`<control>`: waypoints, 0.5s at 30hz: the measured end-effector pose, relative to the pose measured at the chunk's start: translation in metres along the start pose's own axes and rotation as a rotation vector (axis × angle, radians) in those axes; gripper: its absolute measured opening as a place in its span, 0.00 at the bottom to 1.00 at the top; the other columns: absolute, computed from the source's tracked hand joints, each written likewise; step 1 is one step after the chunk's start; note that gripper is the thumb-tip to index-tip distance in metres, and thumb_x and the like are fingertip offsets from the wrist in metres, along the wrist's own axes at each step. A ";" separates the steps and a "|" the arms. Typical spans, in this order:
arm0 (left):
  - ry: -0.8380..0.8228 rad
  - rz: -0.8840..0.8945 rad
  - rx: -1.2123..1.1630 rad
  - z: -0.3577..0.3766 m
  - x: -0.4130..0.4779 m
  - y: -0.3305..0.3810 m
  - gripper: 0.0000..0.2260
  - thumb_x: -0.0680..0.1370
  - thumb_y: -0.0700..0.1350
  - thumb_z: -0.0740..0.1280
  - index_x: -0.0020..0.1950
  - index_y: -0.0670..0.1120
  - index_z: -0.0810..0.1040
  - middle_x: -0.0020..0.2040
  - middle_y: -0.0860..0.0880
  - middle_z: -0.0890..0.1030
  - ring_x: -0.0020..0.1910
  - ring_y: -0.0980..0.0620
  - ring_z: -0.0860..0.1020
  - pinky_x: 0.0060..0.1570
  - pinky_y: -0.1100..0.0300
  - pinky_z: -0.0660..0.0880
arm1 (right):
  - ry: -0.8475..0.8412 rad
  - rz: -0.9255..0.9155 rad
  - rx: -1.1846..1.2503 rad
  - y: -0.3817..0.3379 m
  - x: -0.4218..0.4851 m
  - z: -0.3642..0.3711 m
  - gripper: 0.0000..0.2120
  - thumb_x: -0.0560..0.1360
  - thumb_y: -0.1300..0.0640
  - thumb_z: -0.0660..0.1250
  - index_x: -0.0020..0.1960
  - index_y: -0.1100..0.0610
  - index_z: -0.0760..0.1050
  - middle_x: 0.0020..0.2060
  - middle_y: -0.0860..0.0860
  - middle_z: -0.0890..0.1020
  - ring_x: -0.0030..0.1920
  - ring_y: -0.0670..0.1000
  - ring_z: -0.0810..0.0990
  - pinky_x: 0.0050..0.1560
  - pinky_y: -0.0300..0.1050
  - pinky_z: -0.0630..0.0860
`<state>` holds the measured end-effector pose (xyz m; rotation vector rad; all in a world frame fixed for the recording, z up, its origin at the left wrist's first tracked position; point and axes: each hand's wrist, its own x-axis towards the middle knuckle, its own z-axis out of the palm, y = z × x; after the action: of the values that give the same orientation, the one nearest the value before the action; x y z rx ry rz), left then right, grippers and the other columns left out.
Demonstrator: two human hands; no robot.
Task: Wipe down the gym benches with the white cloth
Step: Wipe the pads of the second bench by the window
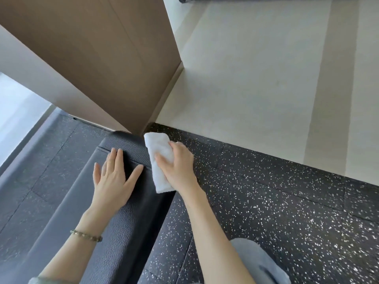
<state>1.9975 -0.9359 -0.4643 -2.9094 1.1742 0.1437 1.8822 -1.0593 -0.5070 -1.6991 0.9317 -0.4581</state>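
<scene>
Folds of white cloth (159, 160) look soft, light and limp, so my right hand (178, 165) curls its fingers round the middle at the far right edge of the firm gym bench (127, 222), my left hand (112, 179) flat beside it, fingers spread.

No legible txt, labels, brands or nos. anywhere in view.

The black bench (131, 226) stands on speckled floor (266, 201). My left hand (113, 181) lies flat on it. My right hand (178, 162) grips the cloth (158, 146) at its right edge.
</scene>
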 end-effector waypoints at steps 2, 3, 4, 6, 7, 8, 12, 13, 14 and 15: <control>-0.049 0.013 0.040 -0.005 0.007 0.003 0.39 0.74 0.67 0.46 0.77 0.43 0.50 0.78 0.45 0.51 0.76 0.49 0.48 0.73 0.48 0.39 | -0.051 0.033 -0.126 -0.001 -0.002 0.000 0.29 0.75 0.38 0.58 0.72 0.49 0.62 0.68 0.55 0.68 0.67 0.58 0.64 0.68 0.57 0.63; -0.077 0.023 0.053 -0.007 0.007 0.003 0.39 0.75 0.67 0.46 0.77 0.42 0.50 0.78 0.45 0.51 0.76 0.49 0.47 0.73 0.48 0.39 | -0.095 0.063 -0.111 -0.002 -0.002 0.000 0.29 0.75 0.38 0.58 0.73 0.49 0.61 0.68 0.55 0.67 0.67 0.58 0.64 0.68 0.57 0.63; -0.104 0.027 0.056 -0.010 0.008 0.004 0.39 0.75 0.67 0.46 0.77 0.42 0.49 0.78 0.45 0.51 0.76 0.49 0.47 0.73 0.48 0.39 | -0.119 0.065 -0.074 -0.003 0.000 -0.002 0.29 0.75 0.37 0.57 0.72 0.49 0.61 0.66 0.54 0.69 0.66 0.57 0.66 0.66 0.56 0.66; -0.172 0.031 0.068 -0.016 0.009 0.006 0.39 0.75 0.66 0.46 0.77 0.41 0.49 0.78 0.44 0.50 0.76 0.48 0.47 0.73 0.47 0.40 | -0.159 0.089 -0.059 -0.009 0.010 -0.005 0.31 0.73 0.36 0.56 0.70 0.52 0.64 0.62 0.53 0.74 0.62 0.55 0.71 0.62 0.54 0.70; -0.198 0.028 0.073 -0.019 0.008 0.007 0.39 0.75 0.66 0.47 0.77 0.41 0.49 0.78 0.44 0.50 0.76 0.48 0.47 0.73 0.47 0.41 | -0.199 0.117 -0.073 -0.013 0.017 -0.007 0.30 0.74 0.37 0.57 0.70 0.53 0.66 0.61 0.53 0.75 0.61 0.55 0.73 0.61 0.53 0.71; -0.208 0.024 0.071 -0.021 0.008 0.007 0.39 0.75 0.66 0.47 0.77 0.40 0.50 0.77 0.44 0.51 0.76 0.47 0.48 0.73 0.46 0.42 | -0.261 0.151 -0.103 -0.018 0.026 -0.010 0.28 0.75 0.38 0.58 0.70 0.52 0.66 0.61 0.53 0.76 0.60 0.55 0.74 0.60 0.52 0.71; -0.288 0.012 0.091 -0.031 0.011 0.009 0.39 0.75 0.66 0.47 0.76 0.39 0.51 0.77 0.43 0.53 0.76 0.46 0.49 0.73 0.44 0.45 | -0.546 0.322 -0.262 -0.048 0.058 -0.019 0.29 0.77 0.37 0.54 0.74 0.47 0.60 0.68 0.51 0.72 0.65 0.58 0.72 0.62 0.49 0.67; -0.299 0.009 0.095 -0.033 0.012 0.010 0.39 0.75 0.66 0.47 0.76 0.39 0.52 0.77 0.42 0.53 0.76 0.46 0.50 0.73 0.44 0.45 | -0.575 0.344 -0.272 -0.052 0.061 -0.019 0.29 0.78 0.36 0.53 0.75 0.47 0.60 0.69 0.52 0.72 0.65 0.58 0.72 0.62 0.49 0.66; -0.305 0.006 0.093 -0.035 0.013 0.011 0.40 0.75 0.66 0.47 0.76 0.39 0.52 0.77 0.42 0.54 0.76 0.46 0.50 0.73 0.43 0.45 | -0.593 0.353 -0.267 -0.053 0.061 -0.021 0.29 0.78 0.37 0.53 0.75 0.47 0.59 0.69 0.53 0.71 0.65 0.58 0.72 0.61 0.49 0.66; -0.314 0.000 0.087 -0.036 0.014 0.013 0.40 0.75 0.66 0.47 0.76 0.39 0.53 0.77 0.42 0.54 0.76 0.46 0.51 0.73 0.43 0.46 | -0.607 0.372 -0.254 -0.052 0.058 -0.026 0.28 0.79 0.38 0.53 0.75 0.48 0.59 0.69 0.53 0.71 0.66 0.58 0.71 0.61 0.48 0.66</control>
<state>2.0013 -0.9560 -0.4289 -2.6826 1.0966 0.5146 1.9181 -1.1157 -0.4589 -1.6889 0.8403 0.4229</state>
